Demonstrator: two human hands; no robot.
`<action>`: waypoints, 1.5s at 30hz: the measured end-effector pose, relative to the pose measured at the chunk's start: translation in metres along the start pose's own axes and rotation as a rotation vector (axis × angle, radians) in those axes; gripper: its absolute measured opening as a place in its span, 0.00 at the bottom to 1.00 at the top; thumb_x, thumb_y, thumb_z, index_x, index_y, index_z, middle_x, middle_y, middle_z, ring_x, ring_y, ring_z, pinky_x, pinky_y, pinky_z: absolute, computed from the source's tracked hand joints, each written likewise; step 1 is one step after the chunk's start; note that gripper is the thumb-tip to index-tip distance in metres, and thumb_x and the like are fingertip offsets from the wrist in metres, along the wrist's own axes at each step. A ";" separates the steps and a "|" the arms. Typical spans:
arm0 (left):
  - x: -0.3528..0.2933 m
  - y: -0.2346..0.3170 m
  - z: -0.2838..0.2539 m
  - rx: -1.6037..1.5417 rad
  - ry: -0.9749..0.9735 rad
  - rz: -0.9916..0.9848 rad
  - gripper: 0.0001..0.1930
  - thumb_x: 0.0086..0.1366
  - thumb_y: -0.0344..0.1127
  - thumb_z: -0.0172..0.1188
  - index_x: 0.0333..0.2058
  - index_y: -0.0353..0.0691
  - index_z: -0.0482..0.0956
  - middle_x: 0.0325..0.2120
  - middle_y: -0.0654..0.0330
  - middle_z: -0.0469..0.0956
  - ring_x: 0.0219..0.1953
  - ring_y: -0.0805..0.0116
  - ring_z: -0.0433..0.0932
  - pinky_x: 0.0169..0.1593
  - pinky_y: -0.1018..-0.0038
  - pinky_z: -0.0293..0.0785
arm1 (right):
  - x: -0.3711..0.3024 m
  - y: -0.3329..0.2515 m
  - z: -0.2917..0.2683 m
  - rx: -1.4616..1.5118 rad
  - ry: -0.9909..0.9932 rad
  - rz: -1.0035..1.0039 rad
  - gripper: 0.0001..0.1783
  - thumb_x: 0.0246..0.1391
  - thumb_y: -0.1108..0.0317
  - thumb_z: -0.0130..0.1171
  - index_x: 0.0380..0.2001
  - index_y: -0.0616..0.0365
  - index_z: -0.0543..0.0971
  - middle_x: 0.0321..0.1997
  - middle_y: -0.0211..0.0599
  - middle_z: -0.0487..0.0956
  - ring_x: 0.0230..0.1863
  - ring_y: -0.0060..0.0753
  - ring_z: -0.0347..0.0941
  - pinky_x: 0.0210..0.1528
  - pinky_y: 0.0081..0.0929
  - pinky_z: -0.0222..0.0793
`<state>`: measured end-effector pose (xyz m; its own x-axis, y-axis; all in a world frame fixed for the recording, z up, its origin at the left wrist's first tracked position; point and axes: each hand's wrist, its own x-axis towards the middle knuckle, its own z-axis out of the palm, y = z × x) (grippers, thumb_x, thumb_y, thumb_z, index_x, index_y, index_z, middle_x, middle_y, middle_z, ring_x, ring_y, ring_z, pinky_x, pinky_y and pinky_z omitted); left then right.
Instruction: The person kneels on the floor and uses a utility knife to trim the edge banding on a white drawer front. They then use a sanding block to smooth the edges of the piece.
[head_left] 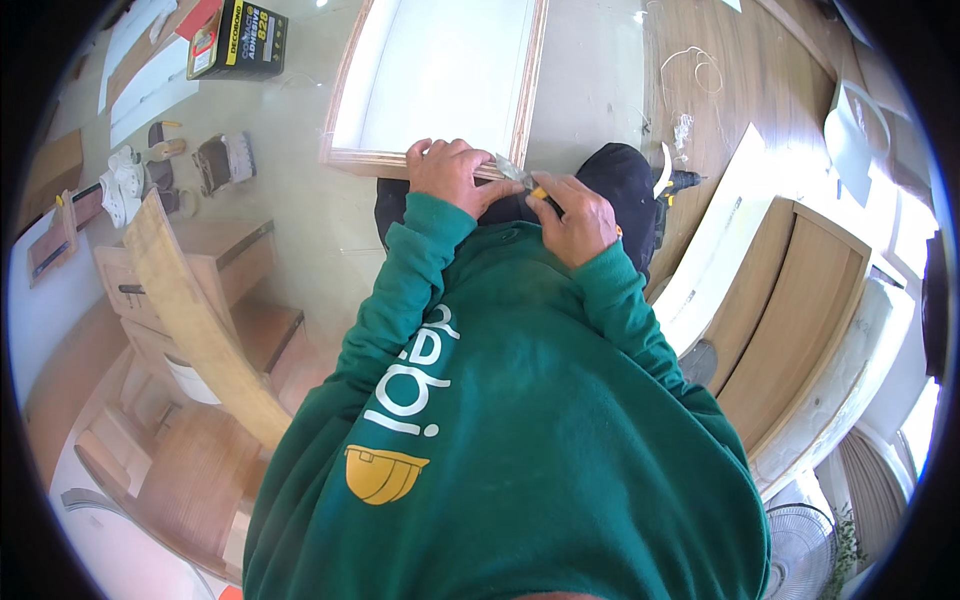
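A shallow wooden box (pixel 531 80), like a drawer with a white inside and pale wood edges, lies at my knees. My left hand (pixel 447 178) is closed over its near edge, fingers over the top and thumb toward the right. In my right hand (pixel 580 220) is a utility knife (pixel 529 181) with a black and yellow handle. Its metal blade points up and left, at the near right corner of the box. Whether the blade cuts into the edge I cannot tell.
A black and yellow metal can (pixel 262 45) stands far left. Beyond my right knee lie a power drill (pixel 683 182), a long white board (pixel 715 240) and loose string (pixel 690 65). Wooden drawer units (pixel 230 245), a leaning plank (pixel 190 300) and shoes (pixel 121 187) are at left; a cabinet (pixel 800 300) is at right.
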<state>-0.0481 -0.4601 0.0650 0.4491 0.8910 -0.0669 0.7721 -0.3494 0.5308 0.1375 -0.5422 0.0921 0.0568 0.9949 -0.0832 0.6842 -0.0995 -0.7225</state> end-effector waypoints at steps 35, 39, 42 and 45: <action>-0.002 0.001 -0.005 0.013 -0.022 0.013 0.29 0.48 0.66 0.69 0.33 0.44 0.86 0.30 0.62 0.80 0.40 0.62 0.77 0.59 0.56 0.58 | 0.039 0.024 0.004 -0.091 0.008 0.002 0.16 0.53 0.63 0.63 0.44 0.56 0.82 0.40 0.44 0.82 0.40 0.53 0.79 0.43 0.42 0.75; -0.001 0.003 -0.003 -0.020 0.013 0.021 0.28 0.48 0.66 0.69 0.32 0.44 0.86 0.29 0.63 0.80 0.40 0.63 0.76 0.59 0.56 0.58 | 0.046 0.015 0.004 -0.137 0.010 0.048 0.17 0.53 0.63 0.64 0.45 0.56 0.82 0.41 0.43 0.82 0.39 0.52 0.79 0.42 0.41 0.75; -0.002 0.000 0.000 -0.014 0.002 0.012 0.28 0.48 0.66 0.69 0.31 0.44 0.86 0.29 0.63 0.79 0.40 0.63 0.77 0.59 0.56 0.58 | 0.054 0.022 0.008 -0.140 0.047 0.048 0.16 0.53 0.63 0.64 0.45 0.54 0.82 0.40 0.42 0.82 0.39 0.51 0.79 0.41 0.40 0.75; -0.003 0.000 -0.002 0.009 0.012 0.018 0.29 0.47 0.66 0.70 0.31 0.44 0.86 0.29 0.63 0.79 0.39 0.63 0.77 0.59 0.56 0.58 | 0.055 0.023 0.007 -0.129 0.063 0.021 0.16 0.53 0.63 0.63 0.45 0.54 0.82 0.39 0.42 0.82 0.39 0.51 0.79 0.41 0.41 0.74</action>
<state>-0.0508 -0.4621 0.0668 0.4579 0.8877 -0.0475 0.7680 -0.3682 0.5241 0.1513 -0.4904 0.0657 0.1146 0.9921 -0.0512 0.7697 -0.1212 -0.6268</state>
